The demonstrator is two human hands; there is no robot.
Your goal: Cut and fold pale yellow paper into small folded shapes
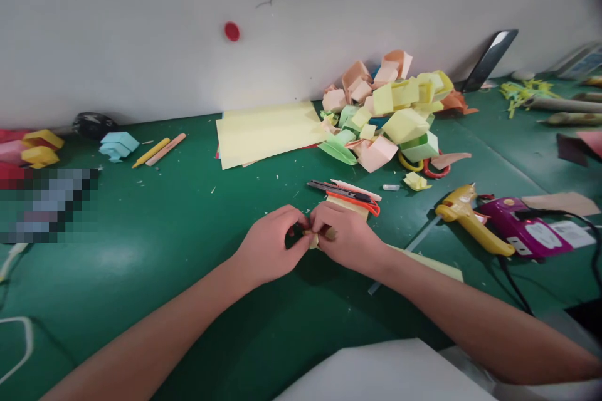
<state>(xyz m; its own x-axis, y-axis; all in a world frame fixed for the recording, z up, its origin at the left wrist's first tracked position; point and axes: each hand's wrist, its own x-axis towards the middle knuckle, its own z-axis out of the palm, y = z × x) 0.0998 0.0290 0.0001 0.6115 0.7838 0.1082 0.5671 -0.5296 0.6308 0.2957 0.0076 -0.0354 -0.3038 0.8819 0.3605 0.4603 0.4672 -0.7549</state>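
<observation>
Low in the middle of the view, my left hand (275, 243) and my right hand (345, 235) meet at the fingertips. Between them they pinch a small piece of pale yellow paper (313, 240), mostly covered by the fingers. Just beyond my right hand lie a box cutter (341, 191) with an orange edge and a pale pink stick, on a cream paper strip (348, 205). A yellow paper sheet (430, 263) extends from under my right forearm, near a glue stick that reaches into the yellow glue gun (475, 219).
Folded paper pieces (404, 125) are heaped at the back right, above scissors (437, 166). Yellow sheets (268, 131) lie by the wall. A purple box (531, 225) with cables stands right; two markers (164, 150) and a blue paper shape (118, 145) lie left.
</observation>
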